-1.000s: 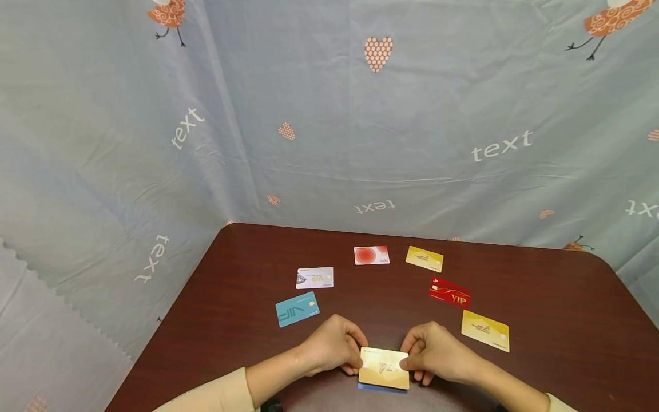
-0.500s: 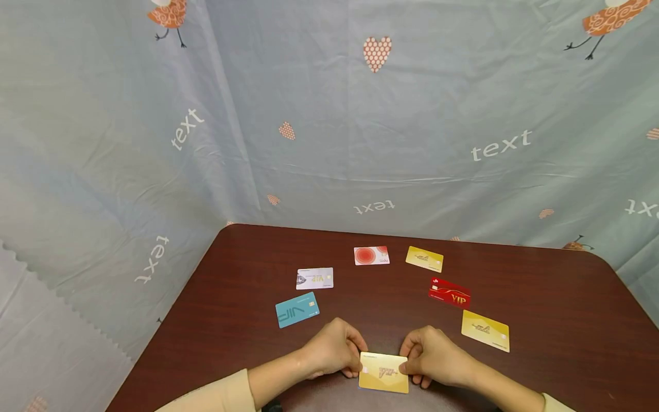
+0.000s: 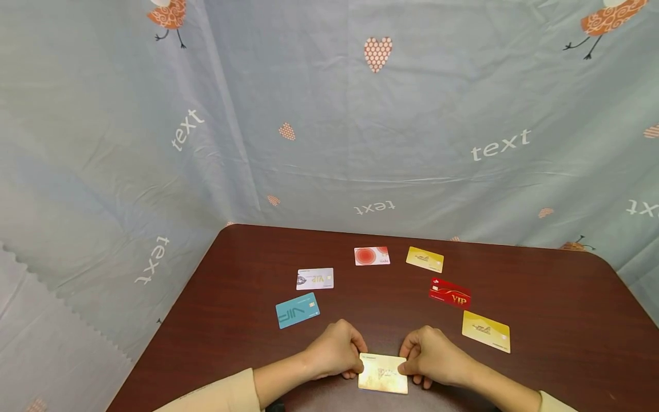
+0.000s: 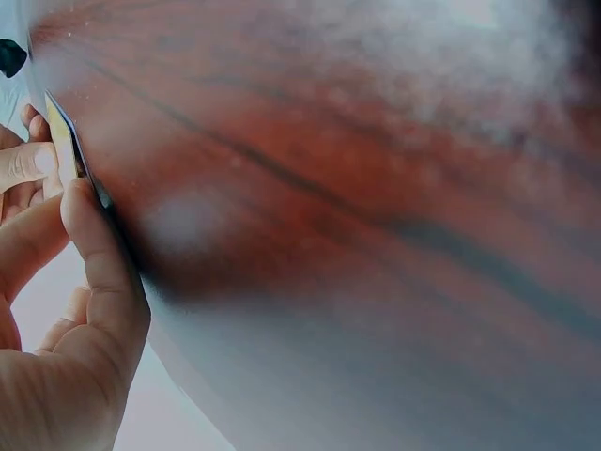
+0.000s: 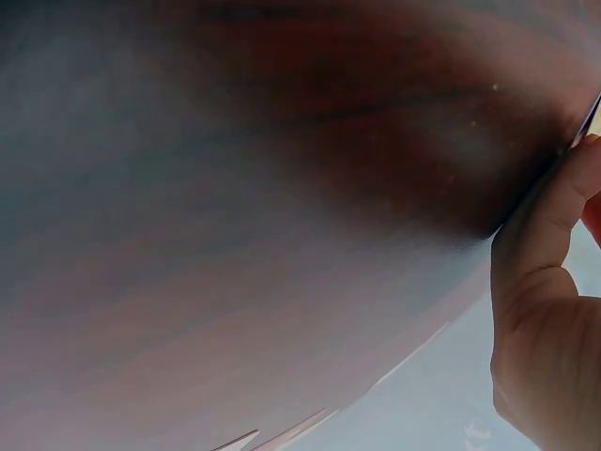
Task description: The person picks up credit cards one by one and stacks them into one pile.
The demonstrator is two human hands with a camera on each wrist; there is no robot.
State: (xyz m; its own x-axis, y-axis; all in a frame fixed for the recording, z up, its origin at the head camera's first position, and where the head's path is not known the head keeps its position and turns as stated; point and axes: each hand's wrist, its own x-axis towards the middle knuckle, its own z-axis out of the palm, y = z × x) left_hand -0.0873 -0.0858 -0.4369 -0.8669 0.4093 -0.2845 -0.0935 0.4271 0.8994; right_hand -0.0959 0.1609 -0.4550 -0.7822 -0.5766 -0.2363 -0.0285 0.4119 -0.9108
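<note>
A gold card (image 3: 382, 376) lies near the front of the dark red table, pinched at its short sides by both hands. At its left end, the thumb and fingers of my left hand (image 3: 336, 350) grip it; my right hand (image 3: 436, 357) pinches the right end, thumb over the face. A thin blue line shows along the card's lower edge. From the left wrist, the card's gold face (image 4: 62, 141) appears edge-on with a dark layer behind it. Only a sliver of the held card (image 5: 590, 124) appears beside the right fingers in the right wrist view.
Left of centre lie a teal card (image 3: 297, 310) and a silver card (image 3: 315, 278). Farther back are a red-and-white card (image 3: 372, 256) and a yellow card (image 3: 424, 259). On the right lie a red VIP card (image 3: 449, 292) and another yellow card (image 3: 486, 331). A patterned curtain (image 3: 319, 114) encloses the table.
The blue strip below the gold card has narrowed to a thin line. Both hands and the gold card have shifted slightly toward the person. The other cards stay in place.
</note>
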